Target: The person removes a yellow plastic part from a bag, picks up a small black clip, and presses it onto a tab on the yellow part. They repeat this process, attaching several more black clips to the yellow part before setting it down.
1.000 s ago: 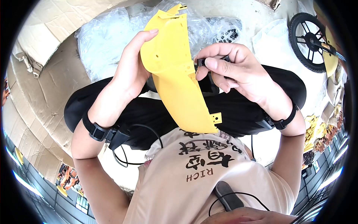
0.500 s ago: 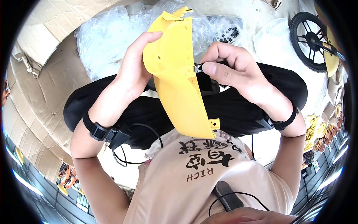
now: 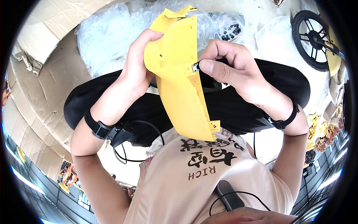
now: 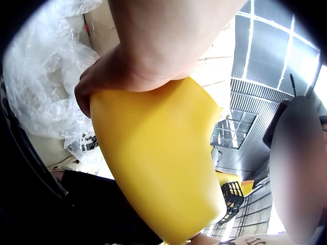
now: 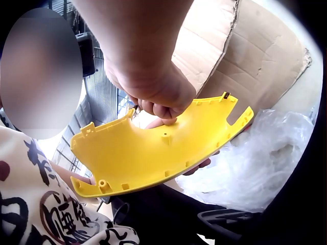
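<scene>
A curved yellow plastic panel (image 3: 177,87) stands above the person's lap, with tabs and notches along its right edge. The left hand (image 3: 136,69) grips its left side, thumb lying on the face. At the middle of the right edge, the right hand (image 3: 236,72) pinches a small black clip with a shiny metal part (image 3: 196,67), held against the panel. In the left wrist view the panel's smooth outer side (image 4: 158,158) shows below the left hand (image 4: 133,71). The right wrist view shows its ribbed inner side (image 5: 158,153); there the right hand's fingers hide most of the clip.
Clear plastic bags (image 3: 106,39) lie beyond the knees, and several small black parts (image 3: 230,33) sit in one. Flattened cardboard (image 3: 41,100) covers the left side. A black spoked wheel (image 3: 312,40) lies at the upper right. Black straps with cameras circle both wrists.
The panel has shifted slightly right in the head view. The right hand has brought the clip up to the panel's edge, its fingers closer together, and the metal part now shows there.
</scene>
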`<state>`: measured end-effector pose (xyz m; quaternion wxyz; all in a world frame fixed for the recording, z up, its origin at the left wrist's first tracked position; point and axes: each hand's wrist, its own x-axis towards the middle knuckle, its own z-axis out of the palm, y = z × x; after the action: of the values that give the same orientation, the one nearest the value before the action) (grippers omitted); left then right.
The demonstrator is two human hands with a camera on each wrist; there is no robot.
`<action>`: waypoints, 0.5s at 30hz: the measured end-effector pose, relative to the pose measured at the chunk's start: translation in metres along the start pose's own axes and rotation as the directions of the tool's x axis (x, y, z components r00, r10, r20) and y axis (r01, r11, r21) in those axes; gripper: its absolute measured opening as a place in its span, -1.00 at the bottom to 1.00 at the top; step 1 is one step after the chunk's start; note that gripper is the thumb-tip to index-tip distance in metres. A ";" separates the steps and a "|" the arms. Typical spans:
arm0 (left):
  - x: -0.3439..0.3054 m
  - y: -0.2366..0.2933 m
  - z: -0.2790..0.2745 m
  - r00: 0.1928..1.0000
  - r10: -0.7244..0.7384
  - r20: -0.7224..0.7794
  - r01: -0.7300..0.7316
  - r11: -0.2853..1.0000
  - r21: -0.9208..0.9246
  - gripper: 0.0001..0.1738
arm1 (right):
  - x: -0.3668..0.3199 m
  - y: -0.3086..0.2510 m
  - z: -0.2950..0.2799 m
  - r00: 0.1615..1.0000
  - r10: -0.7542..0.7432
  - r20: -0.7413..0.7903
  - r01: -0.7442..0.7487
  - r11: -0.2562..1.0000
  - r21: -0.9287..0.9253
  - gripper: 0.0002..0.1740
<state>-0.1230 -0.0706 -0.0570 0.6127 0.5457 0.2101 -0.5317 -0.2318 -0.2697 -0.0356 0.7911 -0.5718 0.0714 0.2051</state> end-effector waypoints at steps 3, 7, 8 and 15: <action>0.000 -0.001 0.001 1.000 0.006 0.010 -0.006 1.000 -0.005 -0.42 | -0.001 0.000 0.002 1.000 0.018 -0.012 -0.017 1.000 0.020 -0.82; 0.001 -0.003 0.000 0.999 0.053 -0.011 -0.053 0.999 -0.001 -0.41 | -0.001 0.008 0.010 0.996 -0.071 -0.062 0.068 0.997 -0.045 -0.84; 0.002 -0.003 0.000 0.997 0.073 -0.017 -0.073 0.997 -0.007 -0.40 | 0.000 0.009 0.014 0.987 -0.129 -0.099 0.122 0.990 -0.073 -0.84; 0.002 -0.010 0.005 0.998 0.049 -0.037 -0.050 0.998 -0.024 -0.41 | 0.002 0.012 0.016 0.988 -0.147 -0.038 0.141 0.982 -0.126 -0.86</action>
<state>-0.1326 -0.0741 -0.0617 0.6283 0.5529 0.2143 -0.5036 -0.2374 -0.2509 -0.0414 0.7652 -0.6279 0.0357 0.1375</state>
